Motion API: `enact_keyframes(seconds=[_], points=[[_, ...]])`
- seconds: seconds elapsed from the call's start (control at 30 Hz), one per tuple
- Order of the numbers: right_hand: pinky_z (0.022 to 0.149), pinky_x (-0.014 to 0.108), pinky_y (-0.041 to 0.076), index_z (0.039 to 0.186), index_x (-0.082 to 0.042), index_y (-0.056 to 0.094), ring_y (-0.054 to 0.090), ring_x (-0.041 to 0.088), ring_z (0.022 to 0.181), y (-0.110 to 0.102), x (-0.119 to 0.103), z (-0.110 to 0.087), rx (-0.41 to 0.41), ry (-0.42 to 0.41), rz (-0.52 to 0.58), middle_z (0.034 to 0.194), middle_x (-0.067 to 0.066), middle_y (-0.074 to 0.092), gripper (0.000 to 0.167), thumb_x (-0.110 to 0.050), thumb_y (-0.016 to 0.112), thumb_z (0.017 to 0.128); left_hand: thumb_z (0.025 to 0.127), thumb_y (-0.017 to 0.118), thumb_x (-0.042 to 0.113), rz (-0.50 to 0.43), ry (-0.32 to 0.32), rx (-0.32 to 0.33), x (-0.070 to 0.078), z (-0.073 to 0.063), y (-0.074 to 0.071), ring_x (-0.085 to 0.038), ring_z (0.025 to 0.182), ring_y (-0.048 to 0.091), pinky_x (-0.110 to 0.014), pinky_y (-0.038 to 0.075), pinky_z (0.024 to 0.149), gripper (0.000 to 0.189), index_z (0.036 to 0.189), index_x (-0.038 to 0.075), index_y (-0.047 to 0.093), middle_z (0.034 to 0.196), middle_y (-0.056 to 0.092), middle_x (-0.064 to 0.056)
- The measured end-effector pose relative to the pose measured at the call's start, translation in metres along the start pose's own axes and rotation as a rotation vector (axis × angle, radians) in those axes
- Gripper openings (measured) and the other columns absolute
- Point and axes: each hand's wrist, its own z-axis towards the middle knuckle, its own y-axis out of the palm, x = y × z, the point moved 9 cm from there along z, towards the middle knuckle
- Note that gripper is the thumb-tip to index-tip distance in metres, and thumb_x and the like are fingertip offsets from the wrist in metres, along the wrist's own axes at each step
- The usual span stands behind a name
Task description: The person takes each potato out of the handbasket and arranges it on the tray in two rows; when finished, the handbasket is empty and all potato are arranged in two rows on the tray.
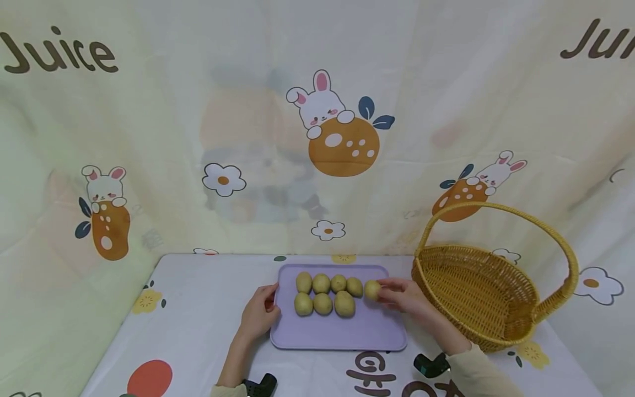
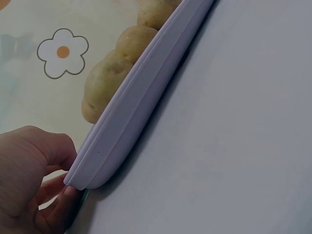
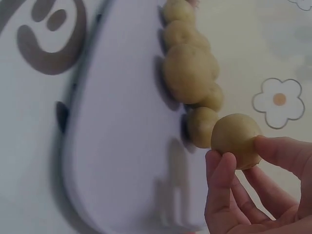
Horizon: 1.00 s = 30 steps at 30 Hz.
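A lilac tray (image 1: 342, 334) lies on the table with several potatoes (image 1: 344, 304) in two rows on its upper part. At the tray's left edge my left hand (image 1: 259, 314) grips the rim; in the left wrist view the thumb of this hand (image 2: 29, 175) is at the rim and the fingers reach under it. My right hand (image 1: 408, 298) pinches one small round potato (image 3: 236, 139) between thumb and fingertips, at the right end of the back row. In the right wrist view this potato appears close beside the row, above the tray surface.
To the right of the tray stands a yellow wicker basket (image 1: 476, 292) with a tall arched handle (image 1: 501, 207); its visible inside holds nothing. A patterned cloth (image 1: 268, 220) hangs behind the table, and a white printed cloth (image 1: 198, 309) covers the tabletop.
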Motion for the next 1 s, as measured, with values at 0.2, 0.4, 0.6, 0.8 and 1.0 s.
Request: enact_keyframes(seconds=[0.2, 0.4, 0.6, 0.8, 1.0], points=[[0.063, 0.024, 0.050, 0.125, 0.015, 0.056, 0.060, 0.010, 0.067, 0.009, 0.010, -0.002, 0.017, -0.003, -0.026, 0.092, 0.006, 0.071, 0.044, -0.007, 0.067, 0.089, 0.074, 0.063, 0.002, 0.008, 0.029, 0.033, 0.000, -0.001, -0.001, -0.015, 0.085, 0.058, -0.027, 0.047, 0.072, 0.055, 0.129, -0.004, 0.061, 0.112, 0.062, -0.013], [0.064, 0.025, 0.049, 0.123, 0.014, 0.059, 0.060, 0.012, 0.072, 0.017, 0.014, -0.008, 0.027, 0.021, -0.084, 0.091, 0.007, 0.072, 0.042, -0.008, 0.067, 0.089, 0.074, 0.063, 0.002, 0.018, 0.063, 0.049, 0.003, -0.003, 0.000, -0.015, 0.082, 0.056, -0.025, 0.045, 0.068, 0.055, 0.127, -0.007, 0.060, 0.110, 0.062, -0.015], [0.068, 0.028, 0.051, 0.123, 0.013, 0.059, 0.063, 0.011, 0.082, 0.021, 0.017, -0.008, 0.030, 0.033, -0.072, 0.103, 0.016, 0.071, 0.041, -0.008, 0.068, 0.089, 0.076, 0.064, -0.001, 0.001, -0.011, 0.005, 0.001, -0.002, 0.003, -0.017, 0.085, 0.057, -0.026, 0.046, 0.072, 0.055, 0.131, -0.004, 0.060, 0.115, 0.061, -0.014], [0.069, 0.028, 0.051, 0.121, 0.012, 0.060, 0.064, 0.011, 0.082, 0.022, 0.018, -0.005, 0.043, 0.027, -0.061, 0.104, 0.016, 0.071, 0.040, -0.008, 0.068, 0.088, 0.077, 0.065, 0.000, 0.006, -0.033, -0.006, -0.001, 0.000, 0.002, -0.016, 0.087, 0.058, -0.026, 0.046, 0.074, 0.056, 0.132, -0.003, 0.059, 0.117, 0.061, -0.013], [0.071, 0.028, 0.052, 0.122, 0.013, 0.060, 0.064, 0.011, 0.083, 0.022, 0.017, -0.005, 0.037, 0.025, -0.046, 0.105, 0.015, 0.071, 0.041, -0.009, 0.068, 0.089, 0.078, 0.064, 0.001, 0.012, -0.037, -0.012, -0.003, 0.001, 0.002, -0.016, 0.087, 0.057, -0.027, 0.046, 0.074, 0.056, 0.133, -0.003, 0.059, 0.118, 0.061, -0.013]])
